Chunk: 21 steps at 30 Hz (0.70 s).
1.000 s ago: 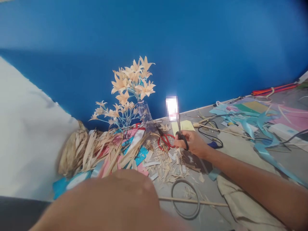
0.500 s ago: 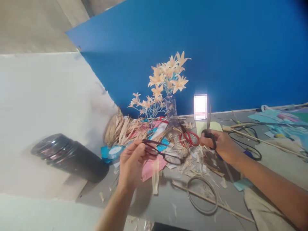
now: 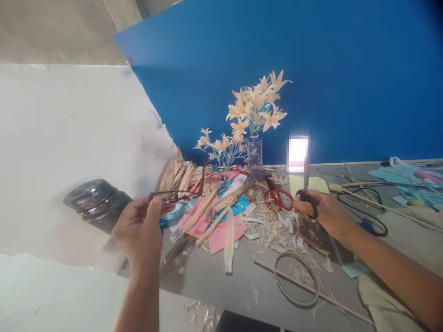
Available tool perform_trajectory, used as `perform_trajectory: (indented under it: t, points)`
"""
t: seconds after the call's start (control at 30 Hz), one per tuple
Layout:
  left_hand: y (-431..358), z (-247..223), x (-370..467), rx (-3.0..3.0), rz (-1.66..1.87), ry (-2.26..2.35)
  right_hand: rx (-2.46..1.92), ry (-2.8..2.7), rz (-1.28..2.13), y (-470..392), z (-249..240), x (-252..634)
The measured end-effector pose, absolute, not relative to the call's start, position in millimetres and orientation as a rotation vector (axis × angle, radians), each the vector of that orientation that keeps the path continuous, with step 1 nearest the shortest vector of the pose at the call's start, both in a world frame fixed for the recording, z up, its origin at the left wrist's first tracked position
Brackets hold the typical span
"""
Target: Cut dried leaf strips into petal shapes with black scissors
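Note:
My left hand point(image 3: 140, 226) pinches a pair of dark-framed eyeglasses point(image 3: 187, 194) at the left, above the table's edge and in front of the black bottle point(image 3: 98, 205). One temple of the glasses points upward. My right hand point(image 3: 320, 210) is closed round the black handles of scissors point(image 3: 307, 177), whose blades point up. Just left of it, red-handled scissors point(image 3: 278, 199) lie among dry scraps. Pink sheets point(image 3: 197, 220) with pale husk strips point(image 3: 229, 244) on them lie between my hands.
Pale flowers point(image 3: 256, 101) stand in a clear vase point(image 3: 255, 154) against the blue board point(image 3: 346, 83). A ring point(image 3: 277, 276) lies over a thin stick point(image 3: 346, 310) in front. A bright, blurred-out rectangle point(image 3: 297, 153) stands behind my right hand. Blue-green material point(image 3: 398, 177) lies right.
My left hand has moved left with the glasses, which have turned so that a temple points up. My right hand still holds the black scissors. The view has shifted slightly left.

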<state>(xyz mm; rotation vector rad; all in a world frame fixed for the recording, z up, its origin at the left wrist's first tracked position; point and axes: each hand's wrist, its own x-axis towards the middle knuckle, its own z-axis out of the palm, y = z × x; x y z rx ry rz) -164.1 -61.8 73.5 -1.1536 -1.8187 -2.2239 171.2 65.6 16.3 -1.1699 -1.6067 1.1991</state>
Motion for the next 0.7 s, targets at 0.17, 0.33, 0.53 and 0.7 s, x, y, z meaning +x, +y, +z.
perform_trajectory:
  t: [0.17, 0.33, 0.53, 0.7]
  points:
    - [-38, 76, -196, -1.085, -1.639, -1.918, -1.257, -1.687, 1.179, 62, 20, 174]
    - [-25, 76, -208, -1.313, -1.213, -1.927, -1.281, -1.751, 1.116, 64, 17, 177]
    - [-7, 85, -209, -1.378, -0.676, -1.987, -1.248, -1.73, 1.217, 65, 12, 175]
    - [43, 97, -219, -1.476, -0.469, -2.003, -1.234, -1.684, 1.261, 65, 11, 174]
